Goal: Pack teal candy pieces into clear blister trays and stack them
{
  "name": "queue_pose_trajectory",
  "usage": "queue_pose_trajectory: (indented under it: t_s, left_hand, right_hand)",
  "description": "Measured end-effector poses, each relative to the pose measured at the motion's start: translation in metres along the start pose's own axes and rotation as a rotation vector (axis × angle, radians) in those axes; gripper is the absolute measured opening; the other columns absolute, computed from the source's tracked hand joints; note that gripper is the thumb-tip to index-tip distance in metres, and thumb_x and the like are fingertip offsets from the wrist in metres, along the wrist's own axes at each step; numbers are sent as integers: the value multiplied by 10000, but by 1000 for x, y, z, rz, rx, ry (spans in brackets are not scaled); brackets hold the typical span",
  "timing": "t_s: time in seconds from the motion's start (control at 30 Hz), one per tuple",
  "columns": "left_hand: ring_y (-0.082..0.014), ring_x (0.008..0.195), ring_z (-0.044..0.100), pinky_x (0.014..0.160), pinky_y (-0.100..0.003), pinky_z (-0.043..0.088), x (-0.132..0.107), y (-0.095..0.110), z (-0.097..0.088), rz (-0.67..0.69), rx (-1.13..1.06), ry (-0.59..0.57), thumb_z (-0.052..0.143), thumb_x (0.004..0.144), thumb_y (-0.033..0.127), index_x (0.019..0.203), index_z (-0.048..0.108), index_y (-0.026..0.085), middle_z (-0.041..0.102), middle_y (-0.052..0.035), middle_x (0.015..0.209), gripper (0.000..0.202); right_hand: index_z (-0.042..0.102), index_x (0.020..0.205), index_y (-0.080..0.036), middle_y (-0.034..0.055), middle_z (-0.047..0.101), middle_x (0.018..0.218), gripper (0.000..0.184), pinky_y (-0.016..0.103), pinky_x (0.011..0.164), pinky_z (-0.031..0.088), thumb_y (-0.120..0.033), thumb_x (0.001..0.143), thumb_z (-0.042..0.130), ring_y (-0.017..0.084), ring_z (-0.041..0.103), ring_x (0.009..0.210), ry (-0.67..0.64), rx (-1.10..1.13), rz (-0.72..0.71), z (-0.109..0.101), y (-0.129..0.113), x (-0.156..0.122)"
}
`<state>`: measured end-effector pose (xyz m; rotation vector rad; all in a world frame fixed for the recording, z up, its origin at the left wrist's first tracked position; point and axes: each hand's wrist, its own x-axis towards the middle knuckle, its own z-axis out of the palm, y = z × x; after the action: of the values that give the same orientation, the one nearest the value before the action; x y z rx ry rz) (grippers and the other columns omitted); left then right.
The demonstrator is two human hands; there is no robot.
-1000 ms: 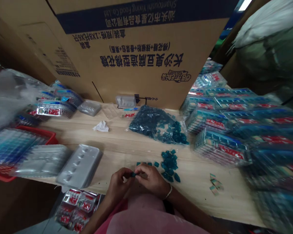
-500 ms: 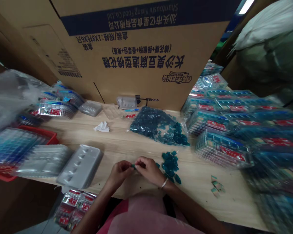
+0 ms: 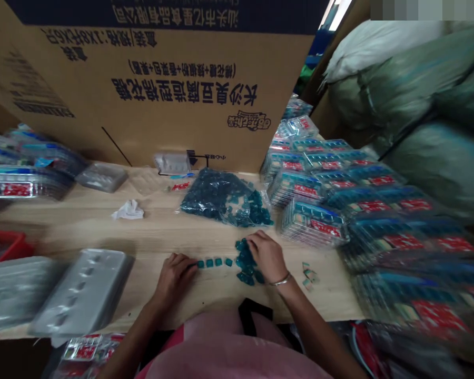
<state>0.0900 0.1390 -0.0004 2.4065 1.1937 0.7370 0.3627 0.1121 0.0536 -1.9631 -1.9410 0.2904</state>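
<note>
My left hand (image 3: 174,280) lies on the pale wooden table (image 3: 158,231), its fingertips at the end of a short row of small teal translucent squares (image 3: 214,262). I cannot tell whether those fingers pinch a square. My right hand (image 3: 266,256) rests on a loose heap of teal pieces (image 3: 244,261), its fingertips partly hidden among them. Beyond the hands lies a clear plastic bag full of similar teal pieces (image 3: 225,200). My hands stand apart, with the row and heap between them.
A grey plastic tray (image 3: 82,292) lies left of my left hand, and stacked packaged blister trays (image 3: 312,223) crowd the right. A crumpled white tissue (image 3: 127,210) and small pale pieces (image 3: 308,276) lie on the table. A large cardboard box (image 3: 154,89) stands behind.
My hands have come apart and no longer meet over a piece. The right hand has moved onto the heap. The head view has turned, shifting everything left and upward.
</note>
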Motion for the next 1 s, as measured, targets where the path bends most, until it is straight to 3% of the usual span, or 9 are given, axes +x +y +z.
queue_pose_trajectory:
  t_s: [0.1, 0.2, 0.33, 0.47, 0.67, 0.77, 0.87, 0.93, 1.0]
  left_hand:
    - [-178, 769, 609, 778, -343, 448, 1, 1, -1, -46, -68, 13, 514, 865, 355, 895, 664, 213, 688, -38, 812, 209]
    - [-181, 793, 612, 769, -330, 458, -3, 6, -8, -54, -108, -66, 523, 862, 350, 870, 662, 207, 685, -46, 821, 200]
    - [-209, 940, 584, 815, -353, 460, -12, 11, -13, -57, -73, -38, 593, 811, 348, 1087, 594, 202, 653, -85, 1020, 313]
    - [-191, 862, 578, 793, -349, 450, -12, 11, -10, -31, -16, -55, 540, 848, 256, 1008, 626, 196, 659, -70, 921, 191]
    - [-199, 830, 558, 751, -338, 452, -3, 8, -6, -37, 72, -121, 590, 807, 236, 976, 653, 190, 640, -72, 892, 186]
    - [-206, 860, 559, 749, -342, 445, -6, 6, -6, -14, 113, -96, 600, 801, 262, 1033, 638, 201, 633, -79, 944, 243]
    - [-212, 859, 560, 744, -354, 437, -10, 12, -5, -1, 133, -29, 585, 807, 252, 1019, 647, 210, 636, -83, 953, 225]
    - [-220, 881, 563, 772, -372, 437, -8, 23, -6, -30, 55, 59, 597, 794, 257, 1026, 644, 204, 634, -91, 978, 242]
    - [-215, 893, 572, 792, -366, 446, -3, 40, -7, -98, -171, 111, 600, 791, 280, 1039, 637, 201, 634, -90, 986, 262]
  right_hand:
    - [650, 873, -196, 58, 619, 914, 232, 265, 671, 411, -114, 864, 433, 176, 591, 809, -125, -159, 40, -5, 32, 6]
    - [642, 938, -206, 56, 629, 962, 229, 267, 659, 414, -117, 848, 451, 176, 603, 803, -207, -183, -7, 1, 44, 13]
    - [638, 884, -188, 67, 620, 914, 206, 277, 625, 415, -183, 871, 432, 183, 599, 763, -159, -209, -50, 4, 46, 14]
    - [642, 931, -189, 74, 612, 965, 199, 271, 649, 422, -175, 847, 462, 185, 598, 806, -168, -177, -71, 3, 44, 15]
    - [653, 943, -184, 69, 616, 943, 192, 264, 633, 414, -200, 841, 492, 170, 599, 764, -250, -176, -65, 4, 44, 25]
    - [647, 901, -175, 69, 612, 923, 176, 267, 631, 420, -199, 837, 485, 171, 598, 742, -210, -200, -88, 0, 46, 22]
    - [632, 887, -165, 82, 598, 902, 175, 287, 671, 440, -201, 831, 469, 191, 590, 773, -66, -164, -109, -6, 40, 12]
    - [615, 886, -167, 89, 587, 923, 157, 304, 747, 449, -200, 816, 478, 207, 577, 862, 52, -12, -148, -10, 25, 4]
    - [598, 880, -175, 71, 589, 911, 130, 288, 768, 456, -188, 790, 504, 187, 575, 871, 49, 266, -196, -8, 3, -2]
